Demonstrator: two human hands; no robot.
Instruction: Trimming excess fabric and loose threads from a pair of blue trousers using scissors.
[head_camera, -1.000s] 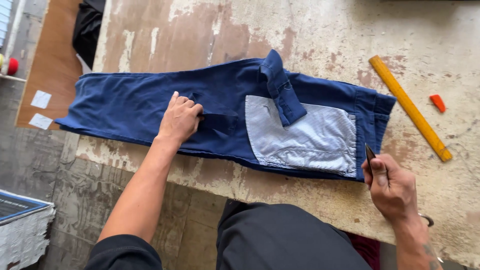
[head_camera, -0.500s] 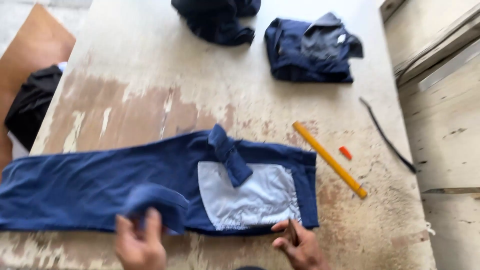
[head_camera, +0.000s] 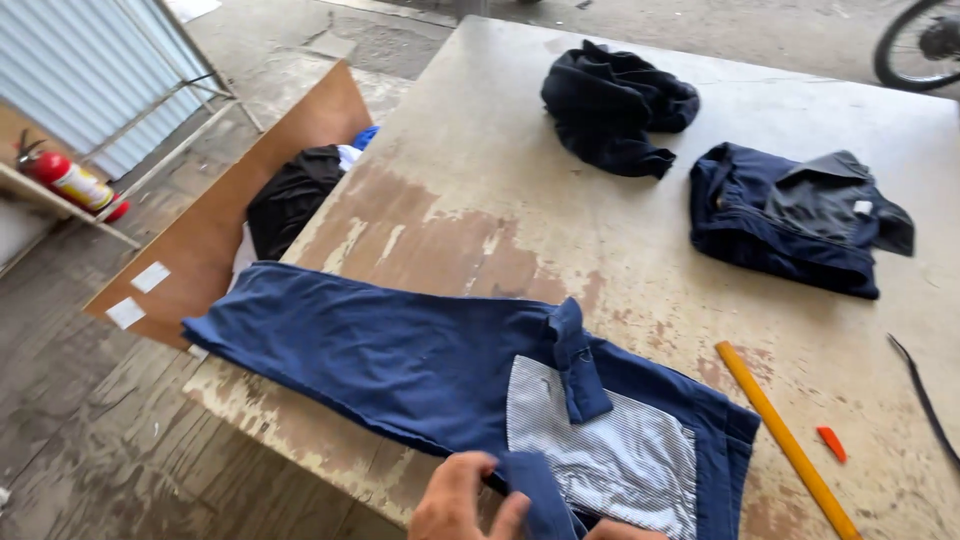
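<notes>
Blue trousers (head_camera: 400, 360) lie flat across the near part of a worn table (head_camera: 560, 230), their striped pocket lining (head_camera: 610, 455) facing up. A blue flap (head_camera: 578, 360) folds over the lining. My left hand (head_camera: 462, 500) sits at the bottom edge of the view, fingers closed on a fold of the trousers' near edge (head_camera: 530, 490). Only a sliver of my right hand (head_camera: 622, 530) shows beside that fold; I cannot see its fingers or whether it holds anything.
A yellow ruler (head_camera: 785, 440) and an orange chalk piece (head_camera: 832, 443) lie right of the trousers, a black strip (head_camera: 925, 395) further right. Two dark garment piles (head_camera: 615, 105) (head_camera: 790, 215) sit farther back. A brown board (head_camera: 215, 215) and red fire extinguisher (head_camera: 70, 180) are to the left.
My left hand left the flat trouser leg and took up a fold of the near edge. My right hand slid almost out of view. The view swung up and left.
</notes>
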